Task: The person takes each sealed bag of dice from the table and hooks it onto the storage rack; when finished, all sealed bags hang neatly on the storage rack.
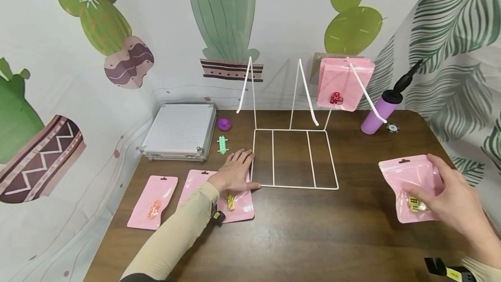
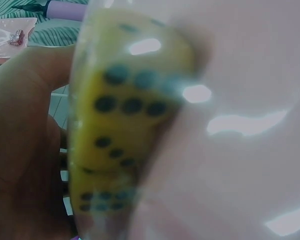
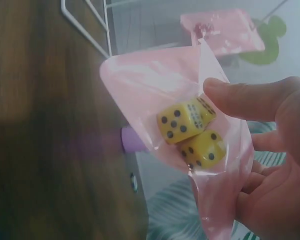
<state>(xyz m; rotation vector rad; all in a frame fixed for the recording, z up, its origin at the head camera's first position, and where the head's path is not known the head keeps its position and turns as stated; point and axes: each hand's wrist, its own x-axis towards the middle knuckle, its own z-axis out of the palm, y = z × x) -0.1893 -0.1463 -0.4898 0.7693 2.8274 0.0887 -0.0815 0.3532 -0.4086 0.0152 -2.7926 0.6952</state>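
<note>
My right hand (image 1: 455,199) pinches a pink zip bag (image 1: 411,179) between thumb and fingers, raised at the right of the table; yellow dice (image 3: 182,122) show through it in the right wrist view. My left hand (image 1: 235,171) lies with fingers extended at the near left corner of a white wire rack (image 1: 293,130), over the far part of another pink bag (image 1: 242,212). That bag also holds yellow dice (image 2: 125,105), which loom close in the left wrist view. Pink bags with red dice (image 1: 336,98) hang on the rack's right hook (image 1: 368,92).
At the left lies a pink bag (image 1: 154,195) with orange dice. Behind it stand a silver case (image 1: 178,129), a purple ring-shaped item (image 1: 225,124) and a mint-green toy (image 1: 222,145). A purple hand pump (image 1: 375,114) and a poker chip (image 1: 392,128) are at the back right.
</note>
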